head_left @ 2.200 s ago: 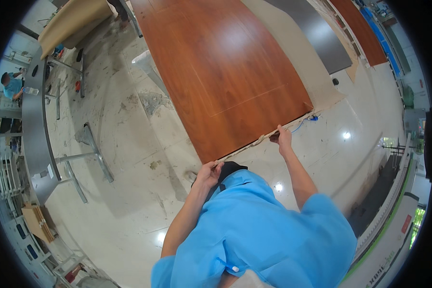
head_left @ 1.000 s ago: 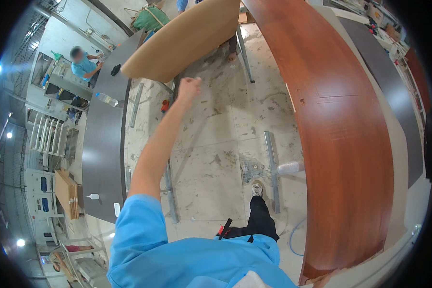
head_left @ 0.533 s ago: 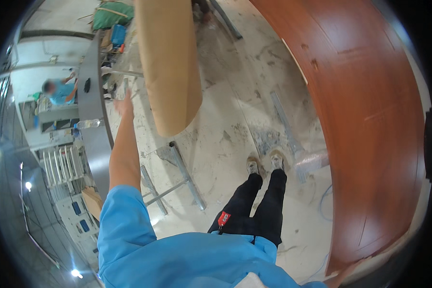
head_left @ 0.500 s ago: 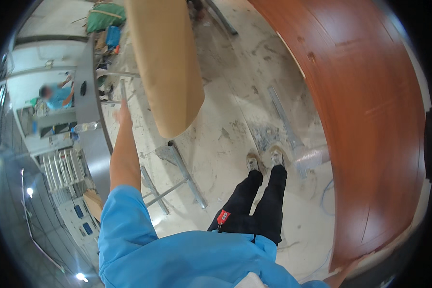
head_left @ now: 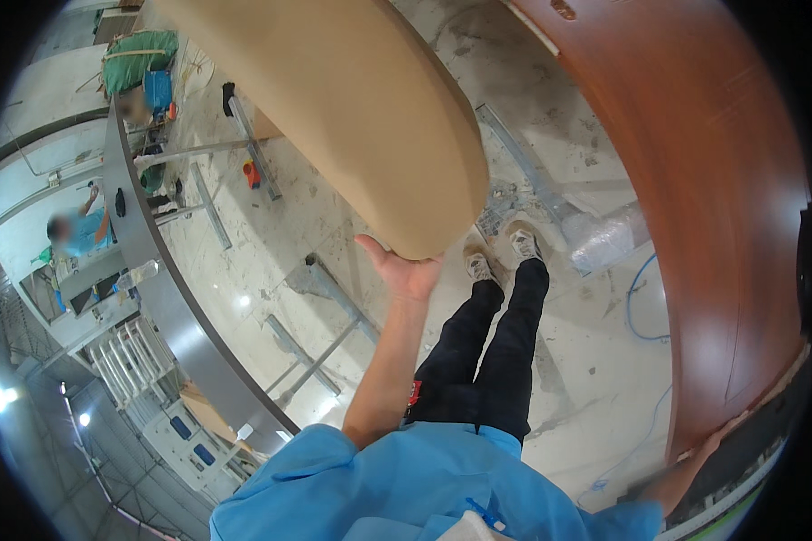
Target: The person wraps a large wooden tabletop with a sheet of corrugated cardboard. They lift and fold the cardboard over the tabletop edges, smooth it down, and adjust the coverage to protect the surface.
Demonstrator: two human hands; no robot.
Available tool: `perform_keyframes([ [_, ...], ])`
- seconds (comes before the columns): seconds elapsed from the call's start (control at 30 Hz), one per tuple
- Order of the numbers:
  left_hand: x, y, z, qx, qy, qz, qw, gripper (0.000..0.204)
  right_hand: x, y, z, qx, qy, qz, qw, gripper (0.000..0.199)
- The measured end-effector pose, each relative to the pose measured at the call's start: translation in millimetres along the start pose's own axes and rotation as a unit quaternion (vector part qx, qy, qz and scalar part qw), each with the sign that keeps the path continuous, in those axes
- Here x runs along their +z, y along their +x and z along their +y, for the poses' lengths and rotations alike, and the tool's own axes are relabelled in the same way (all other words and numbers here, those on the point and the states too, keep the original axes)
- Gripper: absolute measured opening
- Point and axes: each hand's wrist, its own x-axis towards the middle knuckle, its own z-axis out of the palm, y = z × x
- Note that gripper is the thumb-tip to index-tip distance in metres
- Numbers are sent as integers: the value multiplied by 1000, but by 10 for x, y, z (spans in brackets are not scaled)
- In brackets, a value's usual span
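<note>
A long tan board [head_left: 370, 117] with a rounded-looking end comes down from the upper middle. My left hand [head_left: 410, 273] is closed on its near end, the thumb out to the left and the fingers hidden beneath the board. On the right curves a large reddish-brown wood-grain panel [head_left: 704, 225]. My right hand [head_left: 708, 448] is at that panel's near lower edge, by the rim of the view. Its fingers blend into the edge and cannot be made out.
Metal trestle legs [head_left: 343, 298] stand at left of centre. A dark-topped long table [head_left: 189, 316] bends along the left, carrying a clear bottle [head_left: 138, 274]. Plastic-wrapped material [head_left: 609, 239] and a blue hose [head_left: 636, 298] lie on the floor. Another person [head_left: 86, 233] works beyond the table.
My left hand has come from beside the table onto the tan board's near end. The board's end has swung right and nearer. My right hand stays by the wood-grain panel's edge.
</note>
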Motion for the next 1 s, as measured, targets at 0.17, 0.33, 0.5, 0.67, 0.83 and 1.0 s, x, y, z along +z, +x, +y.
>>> perform_keyframes([
  [0.17, 922, -375, -847, -18, 218, 76, 973, 69, -47, 83, 143, 4, 38, -6, 999, 103],
  [0.33, 1676, -733, -1062, -90, 163, -45, 981, 55, -89, 66, 228, 2, 57, -16, 998, 104],
  [0.5, 2701, -1034, -1103, 69, 158, -115, 978, 37, -91, -53, 167, 22, 73, -20, 997, 106],
  [0.67, 3747, -1084, -1169, 205, 197, -182, 941, 26, -160, -87, 99, 20, 23, -72, 997, 105],
  [0.83, 4496, -1136, -1111, 177, 98, -206, 958, 27, -183, -201, 30, -7, 55, -53, 997, 97],
  [1.0, 5045, -1195, -766, 193, 90, -254, 944, 31, -214, -327, -84, 22, 130, -75, 989, 85],
])
